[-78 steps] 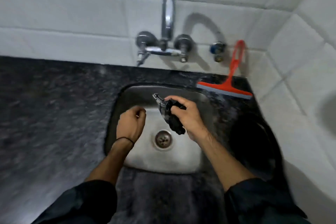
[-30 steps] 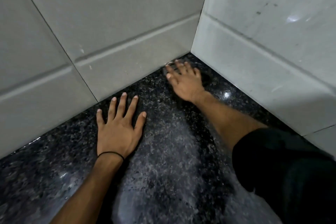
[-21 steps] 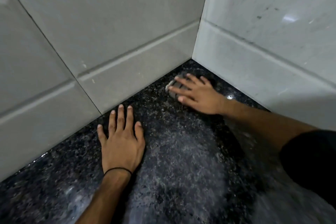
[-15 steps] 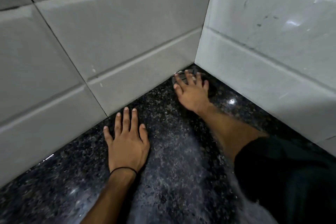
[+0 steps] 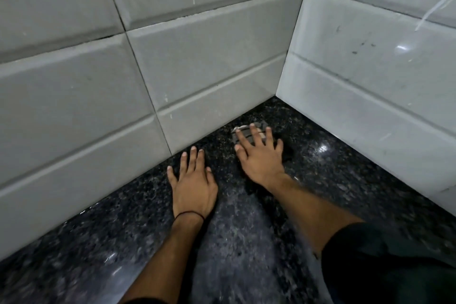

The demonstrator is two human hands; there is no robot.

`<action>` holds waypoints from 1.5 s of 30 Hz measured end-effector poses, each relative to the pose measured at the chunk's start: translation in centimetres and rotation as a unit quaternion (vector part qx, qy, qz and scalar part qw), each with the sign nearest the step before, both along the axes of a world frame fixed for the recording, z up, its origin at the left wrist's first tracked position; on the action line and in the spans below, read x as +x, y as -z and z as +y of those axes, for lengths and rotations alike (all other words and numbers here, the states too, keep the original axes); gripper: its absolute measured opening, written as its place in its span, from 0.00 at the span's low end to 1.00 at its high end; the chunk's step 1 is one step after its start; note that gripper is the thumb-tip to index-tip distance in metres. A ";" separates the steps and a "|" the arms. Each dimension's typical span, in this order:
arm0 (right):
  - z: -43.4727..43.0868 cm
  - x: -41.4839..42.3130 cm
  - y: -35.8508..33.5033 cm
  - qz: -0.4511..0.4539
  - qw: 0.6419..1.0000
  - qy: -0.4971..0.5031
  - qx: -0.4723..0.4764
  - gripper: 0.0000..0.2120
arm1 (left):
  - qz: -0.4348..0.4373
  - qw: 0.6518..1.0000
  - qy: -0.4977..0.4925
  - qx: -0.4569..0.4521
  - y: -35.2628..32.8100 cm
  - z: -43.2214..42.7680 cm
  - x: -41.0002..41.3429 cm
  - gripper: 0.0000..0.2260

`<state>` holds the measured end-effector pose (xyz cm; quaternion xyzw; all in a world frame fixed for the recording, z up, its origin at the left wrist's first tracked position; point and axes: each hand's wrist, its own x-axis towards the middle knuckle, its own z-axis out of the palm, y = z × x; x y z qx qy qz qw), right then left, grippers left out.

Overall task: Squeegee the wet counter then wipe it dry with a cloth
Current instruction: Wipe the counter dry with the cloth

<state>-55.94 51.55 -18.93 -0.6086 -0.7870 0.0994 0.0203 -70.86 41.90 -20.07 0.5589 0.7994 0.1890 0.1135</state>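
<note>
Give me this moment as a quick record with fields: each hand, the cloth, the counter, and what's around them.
left hand: flat on the counter, fingers straight, holding nothing
right hand: fingers spread, pressing the cloth near the corner
cloth: pale, striped, mostly hidden under the fingers
counter: dark speckled stone, glossy patches
walls: pale tiles meeting in a corner
squeegee: not in view

The counter (image 5: 246,242) is dark speckled stone, glossy, with a paler, wet-looking band down its middle. The greyish, striped cloth (image 5: 247,134) lies flat near the counter's far right corner, mostly covered by the right hand (image 5: 261,158), which presses on it with spread fingers.
</note>
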 end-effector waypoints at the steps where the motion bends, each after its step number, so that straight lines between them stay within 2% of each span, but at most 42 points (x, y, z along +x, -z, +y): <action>1: -1.3 -1.2 -0.3 0.006 0.999 -0.031 -0.021 0.25 | -0.017 1.000 0.004 0.004 -0.1 0.0 -0.3 0.24; 3: -2.9 -2.5 -1.5 0.073 0.989 -0.094 -0.088 0.24 | -0.089 0.995 0.006 0.037 -0.6 -0.2 -0.8 0.24; 4: -3.0 -2.3 -2.2 0.145 0.977 -0.112 -0.107 0.24 | -0.141 0.988 -0.003 0.062 -1.1 -0.5 -1.2 0.24; 6: -3.3 -0.6 -3.4 0.274 0.955 -0.090 -0.064 0.23 | -0.202 0.970 -0.043 0.126 -1.9 -1.5 -2.1 0.23; 7: -3.7 0.8 -3.4 0.282 0.958 -0.048 -0.015 0.23 | -0.195 0.967 -0.057 0.153 -2.2 -2.0 -2.3 0.23; 8: -4.2 2.5 -3.1 0.253 0.967 -0.001 0.027 0.23 | -0.174 0.969 -0.055 0.169 -2.6 -2.3 -2.2 0.22; 10: -5.6 5.3 -1.9 0.160 0.984 0.068 0.049 0.23 | -0.120 0.981 -0.003 0.154 -3.4 -1.6 -0.6 0.22; 12: -7.0 6.7 -0.3 0.093 0.992 0.082 0.034 0.24 | -0.073 0.993 0.053 0.072 -3.7 0.8 2.3 0.22; 14: -7.3 7.2 0.8 0.069 0.995 0.067 0.038 0.24 | -0.040 0.996 0.074 -0.022 -2.9 3.3 4.9 0.26; 16: -7.1 7.3 1.0 0.068 0.995 0.064 0.047 0.24 | -0.019 0.997 0.060 -0.054 -1.5 4.5 6.3 0.28; 18: -7.1 7.3 1.0 0.064 0.994 0.066 0.053 0.24 | -0.006 0.998 0.047 -0.037 -0.7 4.1 6.3 0.29; 22: -7.2 7.4 0.9 0.074 0.994 0.062 0.053 0.24 | 0.025 0.998 0.041 -0.036 -0.6 0.6 2.4 0.30; 28: -7.8 7.1 0.0 0.049 0.997 0.059 0.032 0.25 | 0.070 0.995 -0.045 -0.059 -1.1 -11.0 -9.1 0.31; 32: -11.6 3.9 -1.3 0.049 0.998 -0.015 0.039 0.26 | 0.054 0.987 -0.130 -0.076 -1.5 -11.9 -7.4 0.30; 34: -14.3 1.6 -1.3 0.059 0.997 -0.038 0.025 0.26 | 0.065 0.988 -0.110 -0.085 -2.1 -10.0 -3.9 0.30; 37: -17.6 -0.2 -0.2 0.052 0.999 -0.013 0.002 0.25 | 0.082 0.992 -0.028 -0.088 -2.1 -8.3 -0.4 0.29; 40: -18.6 0.3 0.8 0.042 0.999 -0.024 0.008 0.25 | 0.085 0.993 0.007 -0.083 -1.3 -9.4 -3.3 0.29; 45: -18.7 0.2 0.9 0.039 0.999 -0.025 0.021 0.25 | 0.105 0.981 -0.147 -0.074 -0.4 -18.1 -13.5 0.29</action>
